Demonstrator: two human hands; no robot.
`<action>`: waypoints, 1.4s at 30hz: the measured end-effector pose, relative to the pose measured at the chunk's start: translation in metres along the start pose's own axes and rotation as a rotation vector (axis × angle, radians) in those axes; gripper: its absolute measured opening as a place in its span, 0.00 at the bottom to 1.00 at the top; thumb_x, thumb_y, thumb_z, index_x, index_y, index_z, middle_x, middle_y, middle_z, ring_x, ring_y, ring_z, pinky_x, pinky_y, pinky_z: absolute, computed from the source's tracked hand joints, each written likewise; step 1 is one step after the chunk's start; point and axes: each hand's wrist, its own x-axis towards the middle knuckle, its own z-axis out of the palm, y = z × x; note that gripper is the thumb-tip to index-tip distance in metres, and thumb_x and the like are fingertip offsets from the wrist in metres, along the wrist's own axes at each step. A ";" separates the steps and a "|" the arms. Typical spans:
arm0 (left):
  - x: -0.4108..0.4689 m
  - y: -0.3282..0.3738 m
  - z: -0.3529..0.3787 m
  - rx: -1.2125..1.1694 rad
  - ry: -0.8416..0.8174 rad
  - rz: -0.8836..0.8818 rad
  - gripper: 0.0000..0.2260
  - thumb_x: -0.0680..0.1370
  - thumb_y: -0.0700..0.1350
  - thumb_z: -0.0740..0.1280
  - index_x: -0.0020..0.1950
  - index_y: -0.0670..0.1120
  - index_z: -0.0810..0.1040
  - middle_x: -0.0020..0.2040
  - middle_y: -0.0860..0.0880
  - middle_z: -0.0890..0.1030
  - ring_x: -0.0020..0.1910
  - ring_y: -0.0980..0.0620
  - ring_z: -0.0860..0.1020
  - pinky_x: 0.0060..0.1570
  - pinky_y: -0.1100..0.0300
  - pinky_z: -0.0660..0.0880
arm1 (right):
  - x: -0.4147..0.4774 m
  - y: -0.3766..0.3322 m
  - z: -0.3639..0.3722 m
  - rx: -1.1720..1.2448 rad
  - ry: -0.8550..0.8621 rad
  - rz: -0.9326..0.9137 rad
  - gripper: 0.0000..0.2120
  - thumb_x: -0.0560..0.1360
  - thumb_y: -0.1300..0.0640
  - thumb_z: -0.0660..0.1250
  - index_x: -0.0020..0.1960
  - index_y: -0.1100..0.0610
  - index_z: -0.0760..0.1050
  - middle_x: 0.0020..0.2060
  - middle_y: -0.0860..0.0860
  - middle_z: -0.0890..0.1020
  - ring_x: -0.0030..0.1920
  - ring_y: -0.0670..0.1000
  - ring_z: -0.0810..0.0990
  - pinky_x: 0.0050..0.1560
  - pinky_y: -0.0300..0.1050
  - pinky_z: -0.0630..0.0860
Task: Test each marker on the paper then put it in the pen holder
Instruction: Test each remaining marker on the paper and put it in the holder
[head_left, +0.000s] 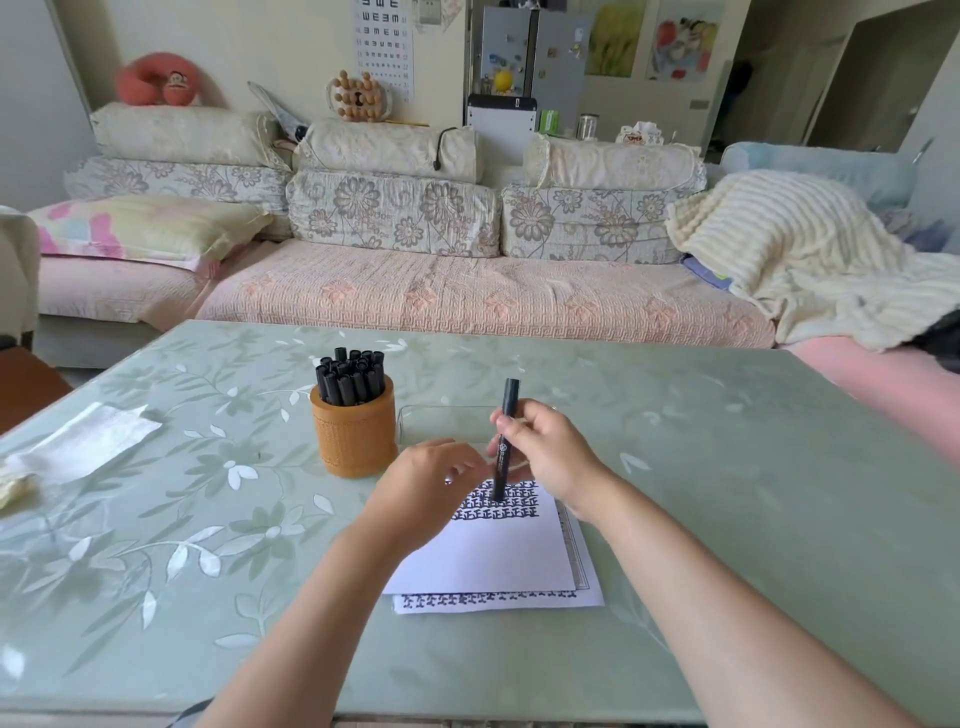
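Nearest us on the desk (727, 545) lies the paper (498, 556), its far end filled with rows of black test marks. Our left hand (423, 486) rests there with fingers loosely curled, holding nothing we can make out. Our right hand (550, 454) pinches the marker (505, 441) at mid-barrel, upright, tip down on the marks. It is slim, black and matte with a small pale logo — we judge it light, rigid and easy to grip right where we hold it. Beyond, just left, stands the brown holder (356, 436) — packed with black markers, so room looks tight.
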 end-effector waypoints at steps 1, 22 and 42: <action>0.000 -0.001 -0.001 0.024 0.042 -0.010 0.03 0.77 0.47 0.69 0.47 0.50 0.82 0.41 0.57 0.81 0.39 0.60 0.78 0.41 0.57 0.77 | -0.001 0.001 -0.001 -0.072 -0.021 -0.020 0.06 0.82 0.54 0.61 0.52 0.54 0.75 0.35 0.51 0.79 0.33 0.53 0.79 0.39 0.50 0.78; -0.021 -0.029 -0.006 0.335 -0.050 0.237 0.09 0.79 0.50 0.62 0.50 0.47 0.78 0.39 0.54 0.76 0.39 0.52 0.75 0.37 0.58 0.73 | -0.008 0.010 0.000 -0.875 -0.354 -0.042 0.07 0.80 0.45 0.60 0.51 0.44 0.76 0.43 0.45 0.79 0.46 0.50 0.76 0.49 0.47 0.73; -0.041 -0.085 -0.073 0.196 0.003 -0.151 0.06 0.76 0.44 0.71 0.52 0.49 0.84 0.44 0.53 0.77 0.39 0.53 0.76 0.42 0.56 0.74 | 0.001 0.010 -0.005 -0.915 -0.212 -0.094 0.12 0.81 0.47 0.58 0.48 0.47 0.80 0.29 0.43 0.74 0.34 0.43 0.73 0.42 0.44 0.70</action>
